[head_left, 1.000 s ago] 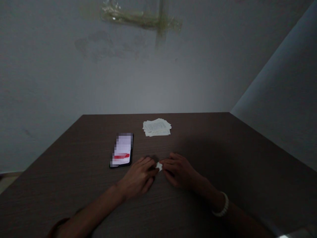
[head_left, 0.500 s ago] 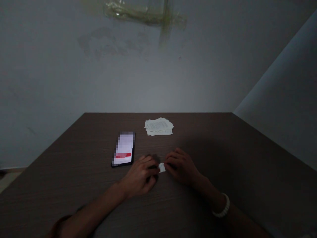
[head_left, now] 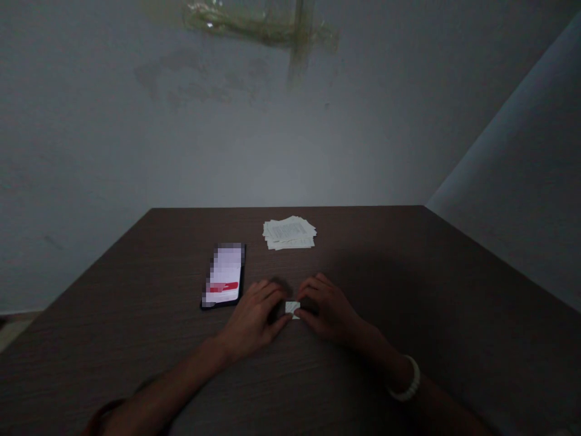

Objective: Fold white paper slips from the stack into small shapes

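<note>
A small piece of white paper (head_left: 292, 307), with faint marks on its face, lies low over the table between my two hands. My left hand (head_left: 259, 312) has its thumb and fingers curled around the paper's left side, the thumb at the lower edge. From the right, my right hand (head_left: 327, 307) holds the opposite side, its thumb close to the left thumb. Both hands are closed on this piece. A pale beaded bracelet (head_left: 412, 383) circles my right wrist.
A phone (head_left: 223, 275) with a lit, partly blurred screen lies left of my hands. Beyond them sits an untidy stack of printed papers (head_left: 289, 234). The dark wood table (head_left: 136, 290) meets a stained wall (head_left: 204, 139) bearing old tape (head_left: 254, 27).
The paper piece has turned from tilted to nearly square with me. Both thumbs have come together at its near edge. The whole view has shifted slightly.
</note>
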The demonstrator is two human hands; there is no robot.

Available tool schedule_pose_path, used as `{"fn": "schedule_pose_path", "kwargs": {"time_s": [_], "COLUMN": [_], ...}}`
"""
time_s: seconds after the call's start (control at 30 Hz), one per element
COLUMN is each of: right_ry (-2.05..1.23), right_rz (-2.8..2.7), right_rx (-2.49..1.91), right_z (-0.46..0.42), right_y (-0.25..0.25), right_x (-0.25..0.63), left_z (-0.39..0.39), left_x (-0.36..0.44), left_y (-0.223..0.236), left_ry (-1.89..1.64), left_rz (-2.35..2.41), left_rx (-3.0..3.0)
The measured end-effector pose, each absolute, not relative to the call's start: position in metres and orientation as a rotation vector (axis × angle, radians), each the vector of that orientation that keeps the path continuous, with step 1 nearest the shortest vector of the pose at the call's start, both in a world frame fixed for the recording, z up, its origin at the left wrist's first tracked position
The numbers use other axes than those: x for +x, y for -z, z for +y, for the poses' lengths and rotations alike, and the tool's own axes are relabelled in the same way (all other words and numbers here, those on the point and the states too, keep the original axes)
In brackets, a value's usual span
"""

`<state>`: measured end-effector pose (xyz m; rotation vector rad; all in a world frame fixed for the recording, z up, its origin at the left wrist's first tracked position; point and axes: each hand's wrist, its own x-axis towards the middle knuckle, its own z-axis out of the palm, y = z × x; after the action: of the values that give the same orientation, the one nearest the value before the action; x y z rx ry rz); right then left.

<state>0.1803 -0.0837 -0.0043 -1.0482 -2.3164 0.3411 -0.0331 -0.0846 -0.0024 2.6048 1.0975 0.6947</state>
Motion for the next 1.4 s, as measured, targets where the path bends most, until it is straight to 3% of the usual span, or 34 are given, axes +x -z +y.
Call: {"fn": "schedule_pose_path", "kwargs": {"time_s": [0.33,1.07,1.4], "right_ry": [-0.47,-0.263,-0.26], "right_rz": [-2.14,-2.292,-2.14], "right_rx": [-0.912,-0.811,-0.854], "right_z": [-0.084,-0.085,-0.083], "right_y": [0.008,0.007,0.01], "right_x": [0.177,0.177,0.176], "left_z": [-0.083,-0.089,-0.088], "left_x": [-0.034,-0.035,-0.039], "left_y": [-0.006,-0.011,-0.007], "left_ry": [-0.728,-0.746,-0.951], "left_rz": [0.993,0.966,0.949], "left_rx": [2.571,2.609,2.571]}}
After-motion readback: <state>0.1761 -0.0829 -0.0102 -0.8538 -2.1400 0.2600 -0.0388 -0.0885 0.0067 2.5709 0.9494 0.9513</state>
